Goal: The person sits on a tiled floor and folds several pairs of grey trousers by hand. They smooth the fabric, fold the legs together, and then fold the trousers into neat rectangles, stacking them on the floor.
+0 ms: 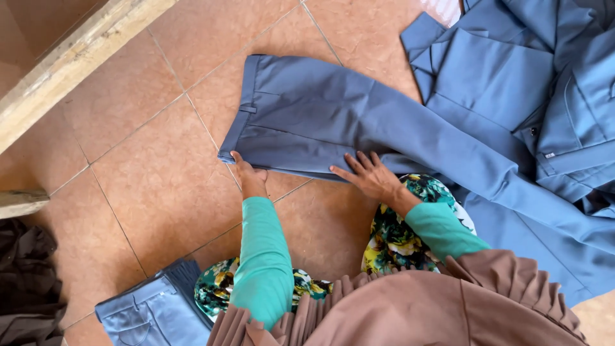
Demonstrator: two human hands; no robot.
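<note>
At the far left a dark brown cloth lies bunched on the tiled floor below a wooden beam, and a folded pair of light blue trousers sits near the person's knee. The step in hand looks like folding: the blue-grey trousers lie flat on the tiles ahead of the person, waistband to the left, legs running off to the right. The left hand pinches the near corner of the waistband, fingers curled on the cloth. The right hand lies spread and pressed flat on the near edge of the seat. The next move, I judge, calls for smoothing the legs and keeping their edges aligned. The fabric looks smooth, with a belt loop showing. More blue garments lie heaped at the right.
</note>
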